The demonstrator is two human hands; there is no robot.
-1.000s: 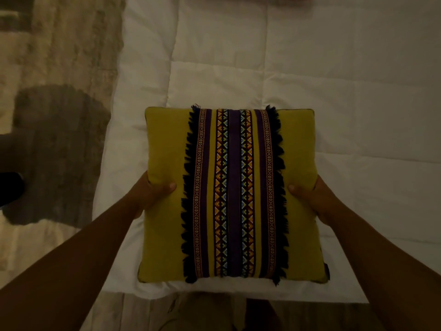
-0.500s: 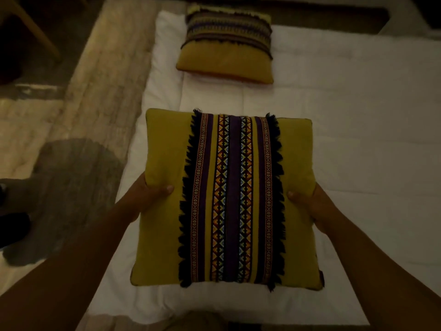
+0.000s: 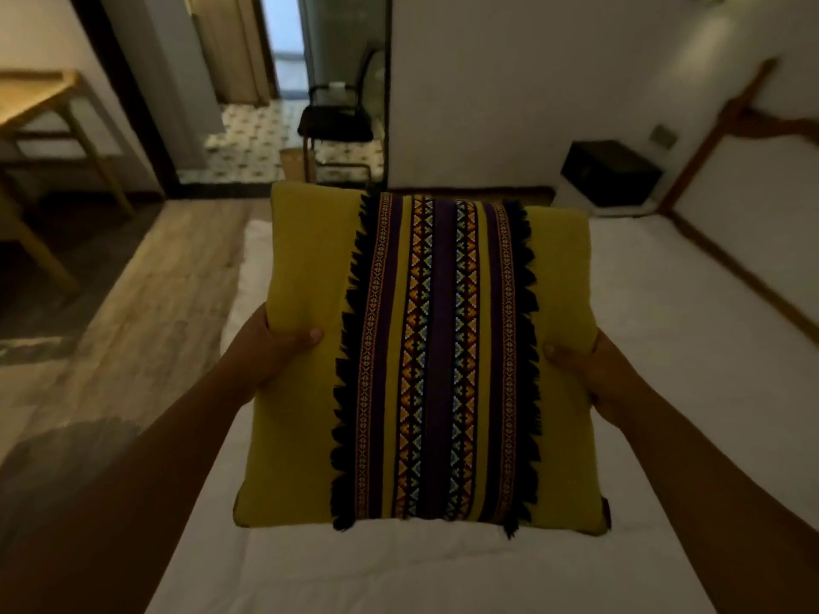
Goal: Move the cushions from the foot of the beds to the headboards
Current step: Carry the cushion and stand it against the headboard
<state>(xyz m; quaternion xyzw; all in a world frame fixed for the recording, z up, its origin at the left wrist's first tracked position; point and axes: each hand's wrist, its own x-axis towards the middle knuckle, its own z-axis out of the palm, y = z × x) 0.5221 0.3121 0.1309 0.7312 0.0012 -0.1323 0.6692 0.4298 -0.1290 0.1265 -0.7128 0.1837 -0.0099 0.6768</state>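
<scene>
The left hand (image 3: 270, 347) and the right hand (image 3: 589, 370) each pinch one side of the cushion (image 3: 425, 361), with a thumb on top and the other fingers hidden under it. The yellow cushion sits between the two grips, held up over the white bed (image 3: 656, 330), with its dark fringed stripes running straight away from the hands. Past the grips, beyond the cushion's far edge, are a black chair (image 3: 334, 121) by a doorway and a dark box (image 3: 609, 172) near the wall.
</scene>
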